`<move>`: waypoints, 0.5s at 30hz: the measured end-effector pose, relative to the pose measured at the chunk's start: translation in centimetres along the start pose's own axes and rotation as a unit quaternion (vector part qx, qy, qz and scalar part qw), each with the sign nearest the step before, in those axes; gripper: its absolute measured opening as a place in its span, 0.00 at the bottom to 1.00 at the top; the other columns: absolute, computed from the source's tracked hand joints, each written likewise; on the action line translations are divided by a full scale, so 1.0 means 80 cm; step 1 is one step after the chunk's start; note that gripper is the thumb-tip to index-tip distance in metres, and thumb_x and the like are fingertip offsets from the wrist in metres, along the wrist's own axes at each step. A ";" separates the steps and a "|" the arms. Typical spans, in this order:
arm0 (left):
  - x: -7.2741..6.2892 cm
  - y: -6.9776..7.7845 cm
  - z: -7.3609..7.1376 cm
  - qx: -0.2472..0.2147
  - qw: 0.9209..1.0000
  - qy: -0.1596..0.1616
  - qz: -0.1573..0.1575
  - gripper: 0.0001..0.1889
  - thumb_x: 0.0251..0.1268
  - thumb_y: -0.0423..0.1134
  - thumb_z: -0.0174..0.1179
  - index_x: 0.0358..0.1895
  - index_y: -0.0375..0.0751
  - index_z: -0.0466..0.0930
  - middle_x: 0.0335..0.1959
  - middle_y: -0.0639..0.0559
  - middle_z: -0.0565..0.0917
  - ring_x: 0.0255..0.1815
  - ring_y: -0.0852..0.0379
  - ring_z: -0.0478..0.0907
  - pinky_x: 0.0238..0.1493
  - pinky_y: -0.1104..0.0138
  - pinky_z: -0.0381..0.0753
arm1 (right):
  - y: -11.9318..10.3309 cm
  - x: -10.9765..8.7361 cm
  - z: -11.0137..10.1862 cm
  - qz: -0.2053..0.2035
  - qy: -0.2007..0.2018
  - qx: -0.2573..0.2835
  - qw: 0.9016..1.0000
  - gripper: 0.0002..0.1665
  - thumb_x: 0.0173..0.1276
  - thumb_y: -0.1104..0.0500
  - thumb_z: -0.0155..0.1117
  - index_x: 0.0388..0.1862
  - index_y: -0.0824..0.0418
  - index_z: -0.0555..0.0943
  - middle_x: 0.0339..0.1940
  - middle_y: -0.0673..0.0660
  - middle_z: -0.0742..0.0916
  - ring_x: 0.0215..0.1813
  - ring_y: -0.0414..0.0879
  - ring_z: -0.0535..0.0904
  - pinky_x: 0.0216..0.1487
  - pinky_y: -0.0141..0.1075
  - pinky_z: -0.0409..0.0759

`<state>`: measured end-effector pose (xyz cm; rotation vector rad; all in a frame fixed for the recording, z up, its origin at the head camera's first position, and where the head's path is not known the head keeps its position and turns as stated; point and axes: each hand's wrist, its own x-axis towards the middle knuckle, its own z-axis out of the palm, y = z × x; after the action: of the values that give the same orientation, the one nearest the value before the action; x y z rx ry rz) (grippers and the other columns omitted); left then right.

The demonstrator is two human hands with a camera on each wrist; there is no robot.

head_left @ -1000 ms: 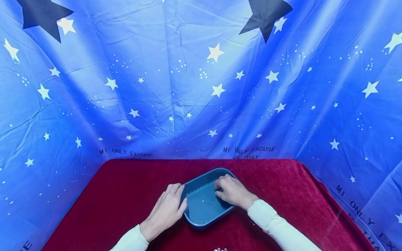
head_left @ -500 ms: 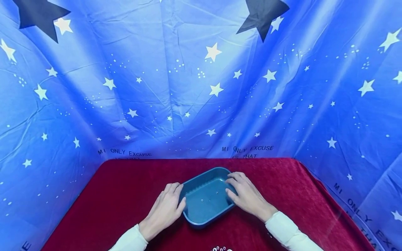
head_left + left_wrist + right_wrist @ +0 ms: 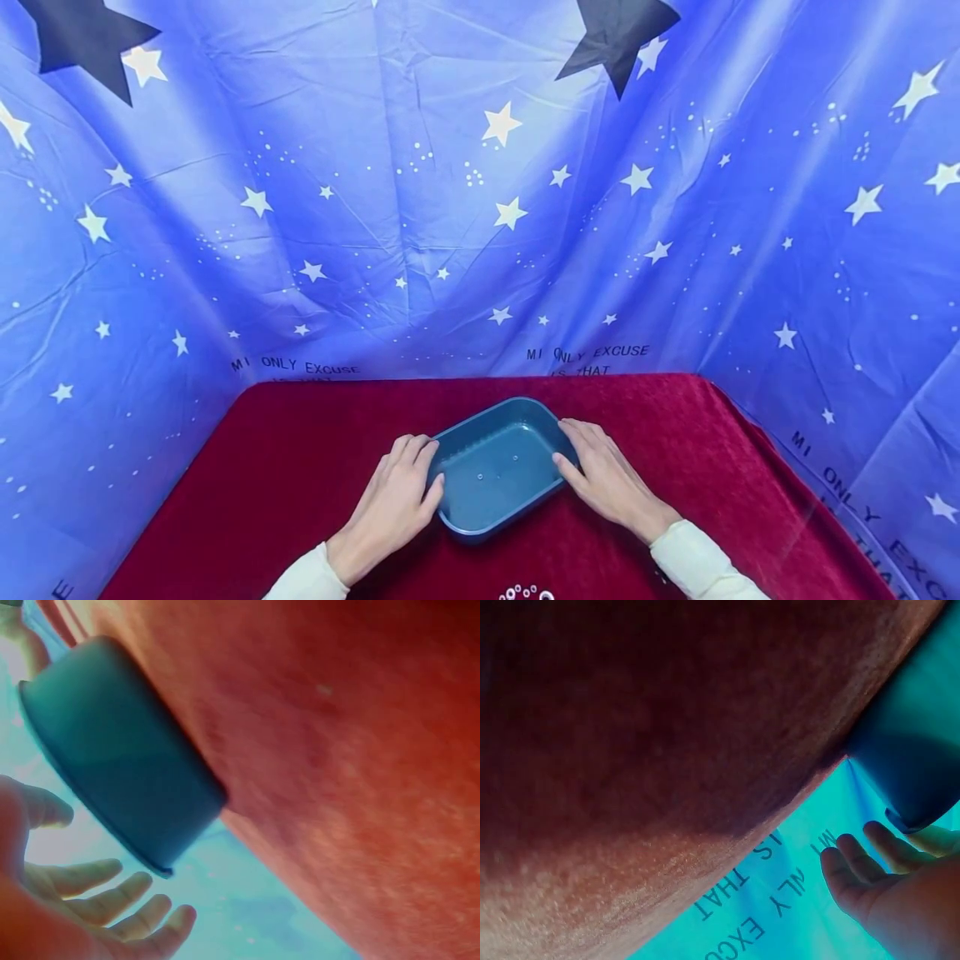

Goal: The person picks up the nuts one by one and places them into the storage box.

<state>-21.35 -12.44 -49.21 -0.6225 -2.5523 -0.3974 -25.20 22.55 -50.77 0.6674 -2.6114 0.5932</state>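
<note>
A teal rectangular tray (image 3: 491, 508) with rounded corners stands at an angle on the red cloth, and two small pale ring-like pieces (image 3: 480, 477) lie on its floor. At its left end is my left hand (image 3: 393, 500), its fingers spread and fairly straight beside the rim; the left wrist view shows the same fingers (image 3: 112, 900) near the tray wall. My right hand (image 3: 611, 479) lies at the right end, thumb at the rim and fingers along the outside. Its fingers (image 3: 847, 870) appear extended in the right wrist view, where much of the tray is cut off.
Several small white rings (image 3: 525, 593), one of them larger, lie at the bottom edge of the head view. Red velvety cloth (image 3: 300, 458) covers the table. Blue star-printed curtains (image 3: 345, 208) enclose the back and sides.
My right hand has come out of the tray and moved to its right end. A second small piece now shows on the tray floor. The left hand stays at the left end.
</note>
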 end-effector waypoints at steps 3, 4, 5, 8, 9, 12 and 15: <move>-0.002 0.013 -0.008 -0.001 1.000 0.006 0.012 0.22 0.72 0.42 0.68 0.63 0.32 0.85 0.61 0.41 0.85 0.65 0.44 0.77 0.58 0.49 0.84 | 0.002 -0.001 0.001 0.001 0.001 0.001 1.000 0.33 0.80 0.55 0.68 0.75 0.73 0.77 0.72 0.66 0.83 0.75 0.63 0.77 0.74 0.62 0.74; -0.003 0.018 -0.010 -0.003 1.000 0.007 0.019 0.22 0.72 0.42 0.69 0.63 0.33 0.86 0.61 0.42 0.85 0.65 0.44 0.77 0.59 0.49 0.84 | 0.002 -0.002 0.002 0.003 0.001 0.002 1.000 0.33 0.80 0.55 0.68 0.75 0.72 0.77 0.72 0.66 0.83 0.75 0.63 0.77 0.74 0.62 0.74; -0.004 0.024 -0.013 -0.005 1.000 0.009 0.028 0.22 0.71 0.42 0.69 0.63 0.33 0.86 0.61 0.42 0.85 0.65 0.45 0.77 0.60 0.49 0.83 | 0.002 -0.002 0.002 0.003 0.002 0.003 1.000 0.33 0.80 0.55 0.68 0.75 0.72 0.77 0.72 0.66 0.83 0.74 0.63 0.77 0.74 0.63 0.74; -0.008 0.042 -0.018 -0.007 0.998 0.015 0.057 0.22 0.71 0.43 0.69 0.63 0.36 0.86 0.61 0.45 0.86 0.65 0.46 0.78 0.63 0.49 0.82 | 0.002 -0.003 0.002 0.005 0.004 0.006 1.000 0.32 0.80 0.55 0.68 0.75 0.71 0.77 0.72 0.66 0.83 0.74 0.63 0.77 0.73 0.63 0.75; -0.009 0.048 -0.020 -0.008 0.997 0.018 0.070 0.22 0.71 0.44 0.69 0.63 0.37 0.86 0.61 0.46 0.86 0.65 0.47 0.78 0.63 0.49 0.82 | 0.002 -0.003 0.003 0.006 0.004 0.007 1.000 0.32 0.81 0.55 0.68 0.75 0.71 0.77 0.72 0.66 0.83 0.74 0.63 0.77 0.73 0.63 0.75; -0.016 0.065 -0.020 -0.003 0.993 0.037 0.116 0.22 0.68 0.44 0.70 0.62 0.39 0.86 0.60 0.48 0.86 0.64 0.49 0.79 0.62 0.51 0.82 | 0.002 -0.004 0.004 0.009 0.005 0.011 1.000 0.32 0.81 0.55 0.68 0.76 0.71 0.77 0.72 0.66 0.83 0.74 0.63 0.77 0.73 0.63 0.75; -0.023 0.078 -0.017 0.002 0.984 0.063 0.166 0.23 0.62 0.45 0.73 0.59 0.40 0.87 0.58 0.50 0.86 0.61 0.50 0.80 0.58 0.54 0.82 | 0.002 -0.004 0.005 0.010 0.005 0.013 1.000 0.32 0.81 0.55 0.67 0.76 0.71 0.77 0.72 0.65 0.83 0.74 0.63 0.77 0.73 0.63 0.74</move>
<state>-16.28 -8.30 -47.99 -0.9705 -2.2748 -0.3046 -25.09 22.60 -51.29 0.6449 -2.6083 0.6367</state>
